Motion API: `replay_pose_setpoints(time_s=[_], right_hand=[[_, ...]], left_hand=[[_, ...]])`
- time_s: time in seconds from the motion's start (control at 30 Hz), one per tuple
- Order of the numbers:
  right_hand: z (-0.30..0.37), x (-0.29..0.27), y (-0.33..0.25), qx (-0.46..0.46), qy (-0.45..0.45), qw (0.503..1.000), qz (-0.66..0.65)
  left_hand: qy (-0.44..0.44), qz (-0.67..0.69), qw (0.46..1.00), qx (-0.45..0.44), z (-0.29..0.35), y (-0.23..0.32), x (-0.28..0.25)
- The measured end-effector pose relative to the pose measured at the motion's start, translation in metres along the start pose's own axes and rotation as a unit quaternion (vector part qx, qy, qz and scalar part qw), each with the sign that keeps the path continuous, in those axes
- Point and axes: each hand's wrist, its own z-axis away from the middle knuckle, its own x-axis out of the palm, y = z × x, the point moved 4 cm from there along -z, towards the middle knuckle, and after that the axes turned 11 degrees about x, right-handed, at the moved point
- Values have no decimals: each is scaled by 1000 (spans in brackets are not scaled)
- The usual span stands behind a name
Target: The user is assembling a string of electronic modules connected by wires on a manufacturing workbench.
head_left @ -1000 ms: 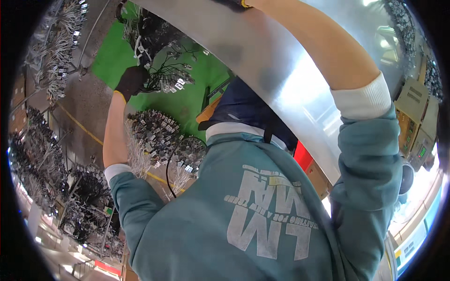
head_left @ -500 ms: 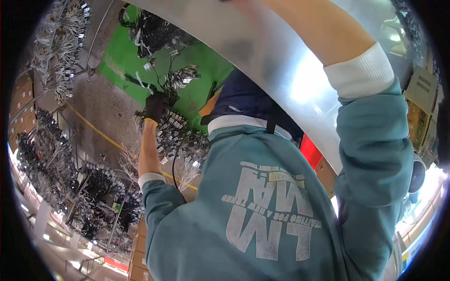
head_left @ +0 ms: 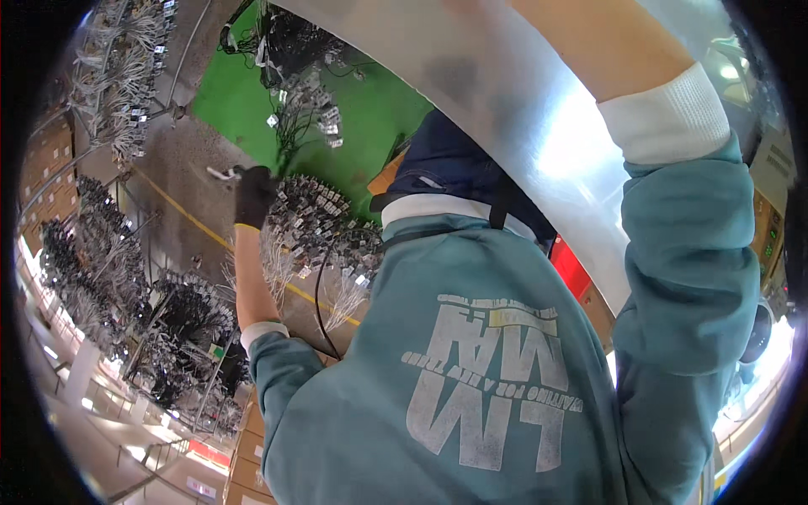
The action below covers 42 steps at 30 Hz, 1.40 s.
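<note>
My left hand (head_left: 255, 198), in a dark glove, is closed beside a heap of dark cables with small metal-looking connectors (head_left: 316, 210). A white strip (head_left: 224, 173) sticks out from its fingers; the rest of what it holds is hidden. Beyond the hand, a bundle of black cables with pale-tagged ends (head_left: 311, 101) lies on a green surface (head_left: 379, 109). My right forearm (head_left: 606, 42) reaches over a shiny metal tabletop (head_left: 497, 101), and its hand is cut off by the upper edge.
Racks hung with cable bundles (head_left: 126, 76) stand at the left, with more hanging cables (head_left: 177, 337) nearer. Cardboard boxes (head_left: 46, 160) are stacked at the far left. A beige instrument with lit indicators (head_left: 770, 227) sits at the right. A yellow line (head_left: 181, 206) crosses the floor.
My left hand has moved left and slightly nearer, away from the cable bundle on the green surface. The white strip moved with it. My right forearm has shifted slightly right and up.
</note>
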Motion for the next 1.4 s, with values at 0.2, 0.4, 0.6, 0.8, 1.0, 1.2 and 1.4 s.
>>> replay_pose_setpoints(time_s=[0.2, 0.4, 0.6, 0.8, 1.0, 1.2, 1.4], right_hand=[[3, 11, -8, -37, 19, 999, -26], [-3, 6, 0, -5, -2, 1000, 7], [-3, 2, -3, -13, 11, 1000, -4], [-10, 5, -9, -18, 15, 999, -25], [-2, 9, 2, -10, 32, 999, -2], [40, 1, -8, -23, 87, 995, -37], [83, 0, -27, -82, -13, 996, -36]], left_hand=[[-255, -578, 739, 233, -29, 28, 41], [-388, -580, 694, 177, -47, 86, 100], [-418, -584, 636, 282, -17, 44, 127], [-341, -538, 709, 303, 15, 9, 105], [-311, -493, 781, 225, 28, 76, 92], [-180, -447, 863, 155, 32, 121, 12], [114, 331, 934, 69, 118, 207, -82]])
